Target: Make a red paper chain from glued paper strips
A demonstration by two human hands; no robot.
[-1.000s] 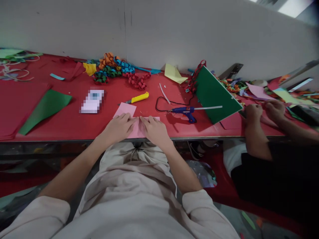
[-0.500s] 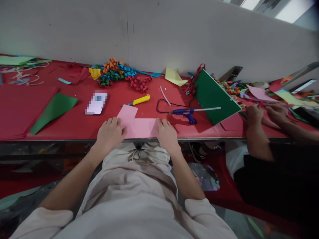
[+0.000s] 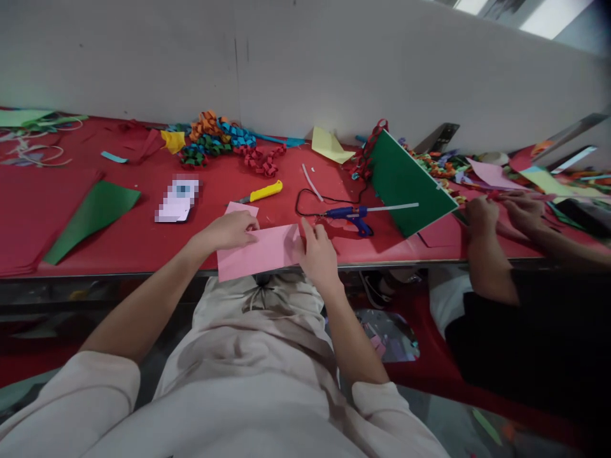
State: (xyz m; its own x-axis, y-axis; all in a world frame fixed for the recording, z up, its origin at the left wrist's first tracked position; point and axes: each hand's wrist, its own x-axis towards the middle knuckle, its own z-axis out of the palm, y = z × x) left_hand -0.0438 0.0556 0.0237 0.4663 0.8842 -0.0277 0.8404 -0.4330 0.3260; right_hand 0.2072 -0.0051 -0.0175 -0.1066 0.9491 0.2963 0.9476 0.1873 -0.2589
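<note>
A folded piece of pink paper [image 3: 260,249] lies at the table's front edge, its left part jutting past the edge. My right hand [image 3: 319,251] grips its right end between thumb and fingers. Across the paper's upper left reaches my left hand [image 3: 233,230], fingers bent, with the fingertips on the top edge; whether they pinch it is hard to make out. Another pink piece [image 3: 242,208] shows behind my left hand. Just beyond lies a yellow utility knife [image 3: 266,191]. A blue glue gun [image 3: 346,215] with a glue stick in it rests right of my right hand.
A phone [image 3: 177,198] and a green paper sheet [image 3: 93,219] lie to the left. Paper chains [image 3: 214,140] are heaped at the back. A green board [image 3: 408,184] leans on the right, beside a co-worker's hands [image 3: 501,213]. A grey wall [image 3: 286,70] stands behind the table.
My left hand has shifted right and inward over the paper. The pink paper has turned, its left end swinging toward me past the table edge. My right hand keeps its place at the right end.
</note>
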